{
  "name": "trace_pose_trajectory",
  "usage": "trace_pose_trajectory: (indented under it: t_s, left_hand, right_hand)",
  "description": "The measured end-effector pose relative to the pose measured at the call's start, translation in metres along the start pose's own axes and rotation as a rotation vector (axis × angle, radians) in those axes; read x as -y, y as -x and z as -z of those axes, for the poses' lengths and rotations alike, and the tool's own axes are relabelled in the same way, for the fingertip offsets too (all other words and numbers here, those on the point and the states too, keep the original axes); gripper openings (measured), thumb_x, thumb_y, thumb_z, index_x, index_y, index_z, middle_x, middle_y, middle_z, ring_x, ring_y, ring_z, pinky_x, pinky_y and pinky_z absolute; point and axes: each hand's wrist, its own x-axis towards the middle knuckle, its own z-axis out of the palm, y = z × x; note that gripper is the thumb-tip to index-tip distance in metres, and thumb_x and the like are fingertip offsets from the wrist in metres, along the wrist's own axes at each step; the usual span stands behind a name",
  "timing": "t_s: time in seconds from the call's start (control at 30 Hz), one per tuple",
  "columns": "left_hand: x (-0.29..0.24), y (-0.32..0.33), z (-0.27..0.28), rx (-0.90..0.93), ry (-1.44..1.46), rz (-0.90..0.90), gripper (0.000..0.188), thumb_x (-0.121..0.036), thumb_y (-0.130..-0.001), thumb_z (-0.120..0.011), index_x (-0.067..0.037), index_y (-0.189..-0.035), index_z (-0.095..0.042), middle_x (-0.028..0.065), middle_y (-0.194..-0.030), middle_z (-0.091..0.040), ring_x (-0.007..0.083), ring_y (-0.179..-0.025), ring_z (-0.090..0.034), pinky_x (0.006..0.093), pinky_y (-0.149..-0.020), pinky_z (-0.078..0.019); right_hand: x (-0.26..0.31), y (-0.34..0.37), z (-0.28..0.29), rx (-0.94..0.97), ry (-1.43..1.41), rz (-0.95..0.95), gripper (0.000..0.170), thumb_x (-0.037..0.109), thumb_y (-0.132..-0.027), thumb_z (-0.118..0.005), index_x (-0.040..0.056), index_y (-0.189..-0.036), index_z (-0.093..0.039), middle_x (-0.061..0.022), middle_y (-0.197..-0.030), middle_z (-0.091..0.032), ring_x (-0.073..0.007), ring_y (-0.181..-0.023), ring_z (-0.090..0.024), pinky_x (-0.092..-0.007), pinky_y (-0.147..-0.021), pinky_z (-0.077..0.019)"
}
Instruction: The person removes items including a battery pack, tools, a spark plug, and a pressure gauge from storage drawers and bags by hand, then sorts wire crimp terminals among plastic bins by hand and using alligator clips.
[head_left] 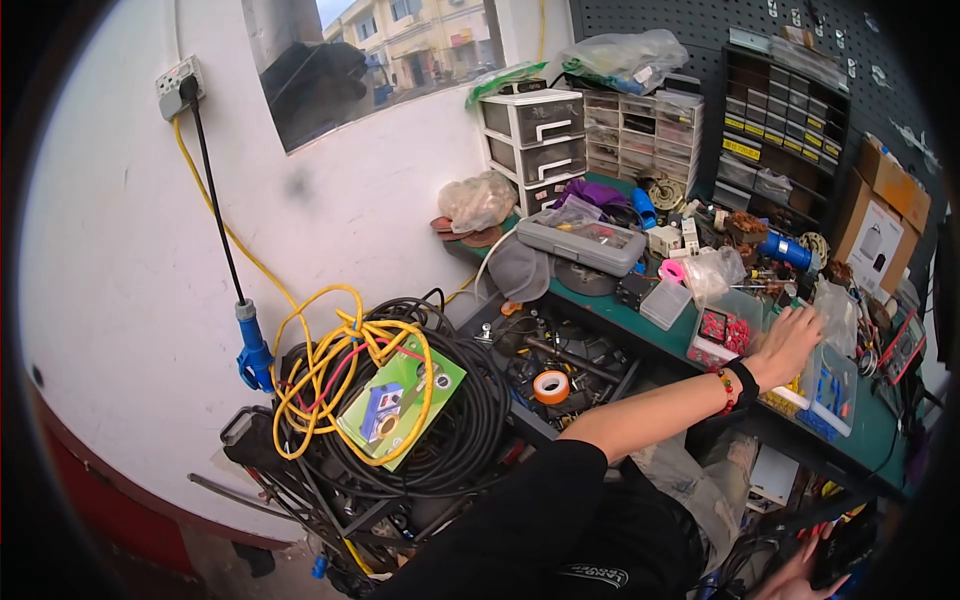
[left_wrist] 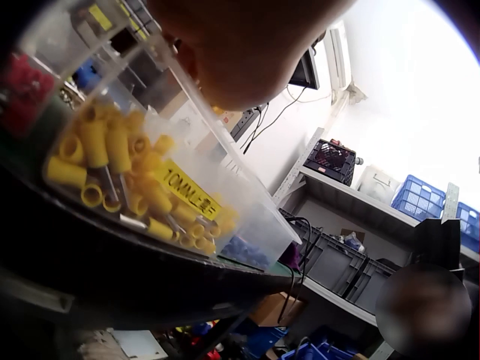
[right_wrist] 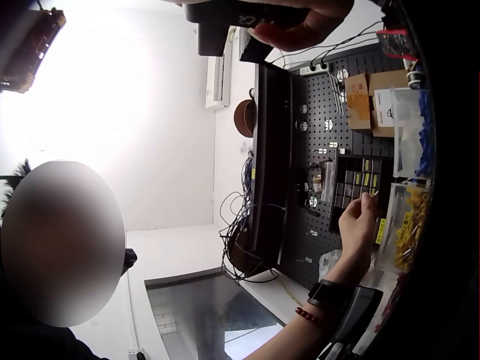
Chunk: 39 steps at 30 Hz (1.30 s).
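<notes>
My left hand (head_left: 790, 345), with a black band and a beaded bracelet at its wrist, reaches over a clear bin of yellow cable terminals (left_wrist: 124, 161). In the right wrist view, the fingers of this left hand (right_wrist: 358, 225) are bent together above the bin's rim; I cannot tell whether they pinch a terminal. A bin of red terminals (head_left: 722, 328) and a bin of blue terminals (head_left: 828, 395) stand on either side. Low at the right, my right hand (head_left: 795, 578) grips a black device (right_wrist: 247, 16), only partly visible, away from the bins.
The green bench (head_left: 655, 335) is crowded with a grey case (head_left: 583, 238), motor parts and drawer units. A red meter (head_left: 903, 345) stands at the right. An open drawer (head_left: 530, 420) holds tools and a tape roll (head_left: 551, 387). Coiled cables (head_left: 470, 440) lie at the left.
</notes>
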Motion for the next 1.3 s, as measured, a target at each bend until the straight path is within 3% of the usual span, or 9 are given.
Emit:
trace_pose_trajectory:
  t_s: [0.33,0.4,0.57,0.7,0.8,0.93,1.03,1.1,1.3]
  left_hand:
    - [0.005,0.011,0.005,0.131,0.014,0.087,0.013,-0.010,-0.087,-0.059,0.001,-0.093,-0.059,0.0156,-0.101,-0.054,0.0310,-0.100,-0.052,0.0403,-0.087,-0.0379]
    - [0.006,0.013,0.011,0.155,0.024,0.126,0.012,-0.009,-0.086,-0.058,0.001,-0.093,-0.059,0.0153,-0.100,-0.054,0.0311,-0.099,-0.052,0.0410,-0.087,-0.0380]
    - [0.008,0.007,0.049,0.149,-0.012,0.054,0.012,-0.008,-0.084,-0.059,0.002,-0.091,-0.059,0.0173,-0.098,-0.055,0.0363,-0.094,-0.054,0.0458,-0.082,-0.0433]
    - [0.036,0.004,0.110,0.110,-0.049,0.151,0.019,-0.008,-0.082,-0.061,0.005,-0.096,-0.060,0.0226,-0.097,-0.057,0.0420,-0.093,-0.057,0.0481,-0.082,-0.0467]
    - [0.070,0.001,0.182,0.122,-0.179,0.375,0.027,-0.008,-0.081,-0.059,0.005,-0.104,-0.062,0.0252,-0.105,-0.061,0.0416,-0.101,-0.058,0.0446,-0.089,-0.0465]
    - [0.167,0.021,0.259,0.111,-0.749,0.300,0.021,-0.009,-0.075,-0.063,0.004,-0.091,-0.064,0.0215,-0.095,-0.062,0.0377,-0.092,-0.059,0.0479,-0.083,-0.0477]
    - [0.211,0.043,0.301,0.281,-0.898,0.553,0.035,-0.022,-0.078,-0.070,0.002,-0.104,-0.068,0.0240,-0.105,-0.066,0.0394,-0.100,-0.062,0.0450,-0.089,-0.0491]
    - [0.231,0.054,0.317,0.346,-0.805,0.772,0.023,-0.023,-0.078,-0.072,-0.001,-0.086,-0.070,0.0221,-0.096,-0.068,0.0383,-0.094,-0.065,0.0454,-0.083,-0.0523]
    - [0.242,0.069,0.328,0.155,-0.749,0.748,0.014,-0.015,-0.082,-0.066,-0.003,-0.086,-0.068,0.0225,-0.090,-0.068,0.0398,-0.091,-0.065,0.0457,-0.079,-0.0510]
  right_hand:
    - [0.000,-0.011,0.023,0.054,0.028,0.010,0.068,0.055,-0.076,-0.062,0.0085,-0.125,-0.056,-0.0210,-0.125,-0.054,-0.0396,-0.095,-0.057,-0.0442,-0.068,-0.0501]
    - [0.004,-0.014,0.057,-0.211,-0.061,-0.116,0.084,0.034,-0.090,-0.052,-0.0102,-0.147,-0.009,-0.0309,-0.152,-0.018,-0.0400,-0.139,-0.027,-0.0418,-0.114,-0.0280]
    - [0.006,-0.040,0.143,0.499,-0.261,-0.232,0.079,0.035,-0.093,-0.052,-0.0121,-0.146,-0.017,-0.0361,-0.147,-0.024,-0.0440,-0.129,-0.036,-0.0362,-0.102,-0.0399]
    - [0.008,-0.029,0.129,0.354,-0.188,-0.144,0.072,0.034,-0.094,-0.051,-0.0102,-0.145,-0.025,-0.0330,-0.148,-0.026,-0.0448,-0.133,-0.034,-0.0399,-0.105,-0.0387]
    - [0.003,-0.028,0.121,0.418,-0.179,-0.080,0.066,0.034,-0.095,-0.049,-0.0050,-0.145,-0.031,-0.0274,-0.148,-0.030,-0.0400,-0.122,-0.043,-0.0305,-0.076,-0.0445]
    - [-0.004,-0.016,0.089,-0.035,-0.030,0.015,0.067,0.034,-0.094,-0.047,-0.0037,-0.146,-0.027,-0.0273,-0.146,-0.030,-0.0310,-0.104,-0.041,-0.0252,-0.058,-0.0358]
    - [-0.006,-0.014,0.090,-0.067,-0.013,-0.011,0.066,0.034,-0.095,-0.047,-0.0029,-0.146,-0.027,-0.0286,-0.146,-0.030,-0.0363,-0.109,-0.046,-0.0263,-0.060,-0.0370]
    - [-0.008,-0.015,0.096,0.037,-0.047,-0.038,0.067,0.036,-0.096,-0.048,-0.0013,-0.147,-0.027,-0.0297,-0.147,-0.030,-0.0417,-0.115,-0.048,-0.0269,-0.061,-0.0379]
    - [-0.010,-0.006,0.025,-0.419,0.074,-0.052,0.066,0.035,-0.096,-0.047,-0.0028,-0.146,-0.027,-0.0283,-0.147,-0.029,-0.0398,-0.115,-0.046,-0.0284,-0.062,-0.0411]
